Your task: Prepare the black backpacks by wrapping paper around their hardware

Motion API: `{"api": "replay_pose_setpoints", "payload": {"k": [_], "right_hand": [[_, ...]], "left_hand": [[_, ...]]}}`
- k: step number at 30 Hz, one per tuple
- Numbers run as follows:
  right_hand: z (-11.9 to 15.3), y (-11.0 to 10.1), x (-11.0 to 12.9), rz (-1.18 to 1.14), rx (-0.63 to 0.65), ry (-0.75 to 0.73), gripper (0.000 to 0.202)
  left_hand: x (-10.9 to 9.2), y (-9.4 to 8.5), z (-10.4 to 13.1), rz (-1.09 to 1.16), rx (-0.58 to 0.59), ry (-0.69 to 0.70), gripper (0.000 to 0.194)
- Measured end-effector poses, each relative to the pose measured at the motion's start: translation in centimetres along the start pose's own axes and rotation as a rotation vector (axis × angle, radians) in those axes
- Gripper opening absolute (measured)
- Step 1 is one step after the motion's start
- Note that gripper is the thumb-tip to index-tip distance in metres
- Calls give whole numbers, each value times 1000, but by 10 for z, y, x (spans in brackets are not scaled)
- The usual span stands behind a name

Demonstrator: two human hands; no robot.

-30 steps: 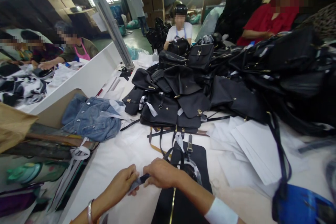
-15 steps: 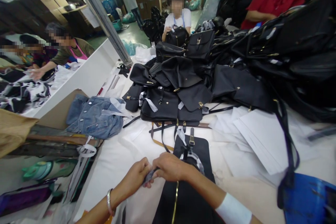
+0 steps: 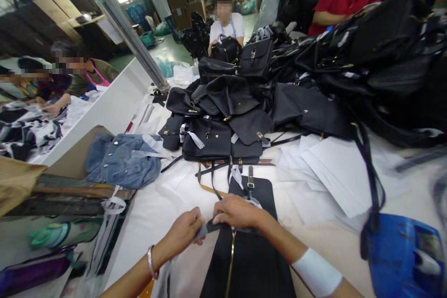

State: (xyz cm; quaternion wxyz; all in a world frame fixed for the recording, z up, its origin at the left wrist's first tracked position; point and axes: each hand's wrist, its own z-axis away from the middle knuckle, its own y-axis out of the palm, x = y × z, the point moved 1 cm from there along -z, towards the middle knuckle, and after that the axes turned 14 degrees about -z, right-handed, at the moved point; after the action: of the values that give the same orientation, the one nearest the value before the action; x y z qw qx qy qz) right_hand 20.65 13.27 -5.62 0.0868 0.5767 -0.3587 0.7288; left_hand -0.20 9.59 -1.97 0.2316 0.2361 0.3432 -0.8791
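A black bag (image 3: 254, 260) lies flat in front of me, its gold zipper (image 3: 230, 260) running toward me and a buckled tab (image 3: 250, 179) at its far end. Just left of the bag, my left hand (image 3: 186, 228) pinches one end of a dark strap (image 3: 210, 227) that has pale, thin wrapping on it. My right hand (image 3: 237, 212), over the bag's left side, is closed on the same strap a short way along. The strap's short stretch between both hands shows; the rest is hidden under my right hand. White wrapping (image 3: 253, 201) shows behind that hand.
Black bags (image 3: 209, 142) are piled across the far side. White paper sheets (image 3: 338, 172) lie to the right, near a blue plastic object (image 3: 401, 251). At left are a denim garment (image 3: 125, 158) and a green bottle (image 3: 63, 230). Co-workers (image 3: 226, 25) sit beyond the pile.
My right hand has moved slightly right and away from my left, so more of the strap shows between them. The whole view has shifted a little.
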Motion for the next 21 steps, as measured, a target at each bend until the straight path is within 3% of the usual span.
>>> {"api": "replay_pose_setpoints", "payload": {"k": [3,6,10,16,21], "right_hand": [[12,-12,-18,16,-75,94,19],[13,-11,-18,-11,-98,96,17],[11,-8,-13,-117,-58,28,18],[29,-31,-36,-514,46,122,35],[22,-35,-28,-327,103,51,24]], "left_hand": [[-1,3,-2,41,-11,-9,26],[-2,9,-10,53,-22,-14,26],[-6,13,-17,27,-21,-10,26],[-18,6,-2,94,-6,63,30],[-23,6,3,39,-44,67,29]]}}
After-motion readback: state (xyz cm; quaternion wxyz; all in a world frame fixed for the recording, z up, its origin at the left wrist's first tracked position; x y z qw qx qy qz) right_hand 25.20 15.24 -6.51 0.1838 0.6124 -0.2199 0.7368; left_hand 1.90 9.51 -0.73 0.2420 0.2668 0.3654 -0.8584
